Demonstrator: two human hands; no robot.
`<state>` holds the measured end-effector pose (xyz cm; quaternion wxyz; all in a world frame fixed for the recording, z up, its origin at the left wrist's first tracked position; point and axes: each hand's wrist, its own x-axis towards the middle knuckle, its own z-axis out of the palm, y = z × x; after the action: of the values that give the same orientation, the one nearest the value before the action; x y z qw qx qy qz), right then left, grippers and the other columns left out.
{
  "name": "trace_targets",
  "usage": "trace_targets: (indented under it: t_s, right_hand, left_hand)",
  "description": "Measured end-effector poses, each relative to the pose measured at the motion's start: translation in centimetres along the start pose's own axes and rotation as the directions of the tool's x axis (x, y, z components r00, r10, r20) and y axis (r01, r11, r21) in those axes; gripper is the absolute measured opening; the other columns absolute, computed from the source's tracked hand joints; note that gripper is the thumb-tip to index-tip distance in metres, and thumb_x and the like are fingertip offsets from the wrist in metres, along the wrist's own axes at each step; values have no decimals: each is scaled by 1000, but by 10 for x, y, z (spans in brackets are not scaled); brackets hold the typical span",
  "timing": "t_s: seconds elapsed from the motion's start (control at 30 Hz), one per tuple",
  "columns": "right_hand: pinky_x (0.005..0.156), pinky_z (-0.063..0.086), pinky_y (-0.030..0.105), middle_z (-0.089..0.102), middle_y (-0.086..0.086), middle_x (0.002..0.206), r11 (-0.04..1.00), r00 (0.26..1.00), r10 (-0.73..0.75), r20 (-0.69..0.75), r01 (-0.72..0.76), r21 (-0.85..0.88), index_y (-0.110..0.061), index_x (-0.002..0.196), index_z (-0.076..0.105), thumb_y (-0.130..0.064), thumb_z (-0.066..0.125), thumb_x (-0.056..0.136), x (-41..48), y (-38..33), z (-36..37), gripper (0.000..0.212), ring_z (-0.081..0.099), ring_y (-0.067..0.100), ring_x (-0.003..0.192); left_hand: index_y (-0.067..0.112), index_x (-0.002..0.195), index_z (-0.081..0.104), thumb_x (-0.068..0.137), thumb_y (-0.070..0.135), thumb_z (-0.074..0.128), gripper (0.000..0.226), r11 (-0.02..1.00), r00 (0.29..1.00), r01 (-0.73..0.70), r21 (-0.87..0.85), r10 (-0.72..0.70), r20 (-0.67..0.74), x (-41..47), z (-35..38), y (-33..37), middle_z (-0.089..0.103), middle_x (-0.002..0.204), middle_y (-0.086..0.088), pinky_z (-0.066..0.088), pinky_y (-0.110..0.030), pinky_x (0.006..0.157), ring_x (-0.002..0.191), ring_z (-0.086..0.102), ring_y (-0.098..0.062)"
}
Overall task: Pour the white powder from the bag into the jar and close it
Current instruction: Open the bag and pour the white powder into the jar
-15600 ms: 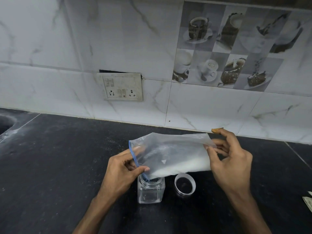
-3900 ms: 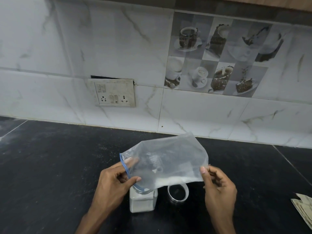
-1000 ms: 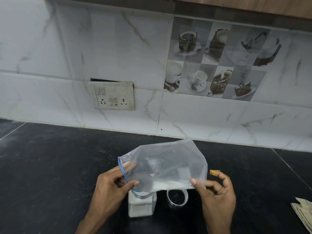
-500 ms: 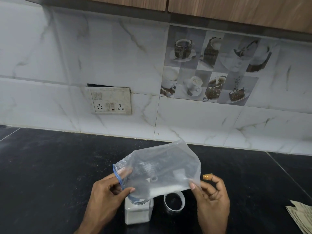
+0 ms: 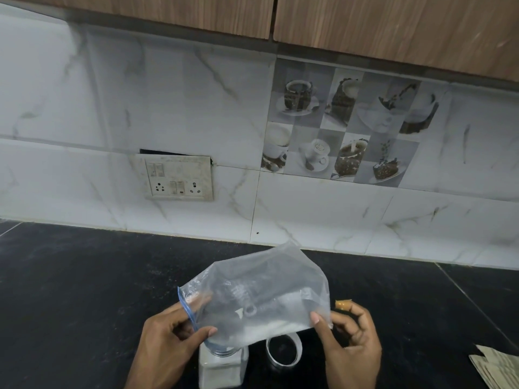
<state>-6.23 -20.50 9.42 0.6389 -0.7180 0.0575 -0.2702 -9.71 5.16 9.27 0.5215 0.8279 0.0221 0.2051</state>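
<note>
Over the jar [image 5: 222, 369] on the near bench [image 5: 84, 290], the left hand [image 5: 168, 346] pinches the bag [image 5: 261, 299] mouth to funnel powder down, while the right hand [image 5: 351, 343] grips the far corner raised; the lid [image 5: 283, 352] waits just right.

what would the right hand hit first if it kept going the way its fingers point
Its fingers point up-left, so the right hand would likely press further into the bag it already pinches; depth is unclear.

left hand [image 5: 171, 336] pinches zip bag [image 5: 261, 299] mouth over jar [image 5: 222, 369] | right hand [image 5: 351, 341] grips bag's other end | lid [image 5: 283, 352] on table [image 5: 84, 290] beside jar
</note>
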Motion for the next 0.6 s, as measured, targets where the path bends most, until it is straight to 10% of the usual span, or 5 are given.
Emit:
trace_targets:
  t_s: [0.13, 0.6]
  right_hand:
    - [92, 50, 37, 78, -4, 75, 999, 1000, -29, 7, 29, 17, -36, 95, 64, -2, 90, 64, -1, 6, 1, 53, 74, 13, 78]
    - [78, 49, 11, 78, -7, 77, 999, 999, -44, -2, 44, 24, -40, 91, 64, -3, 88, 69, -3, -2, -4, 50, 70, 7, 78]
  left_hand:
    - [31, 106, 78, 57, 2, 95, 59, 1000, 1000, -15, 0, 15, -18, 1, 1, -2, 75, 80, -9, 52, -18, 53, 47, 39, 2]
    - [57, 102, 69, 62, 6, 93, 70, 999, 999, -37, -18, 37, -28, 2, 2, -4, 66, 83, 6, 53, -30, 53, 54, 42, 1]
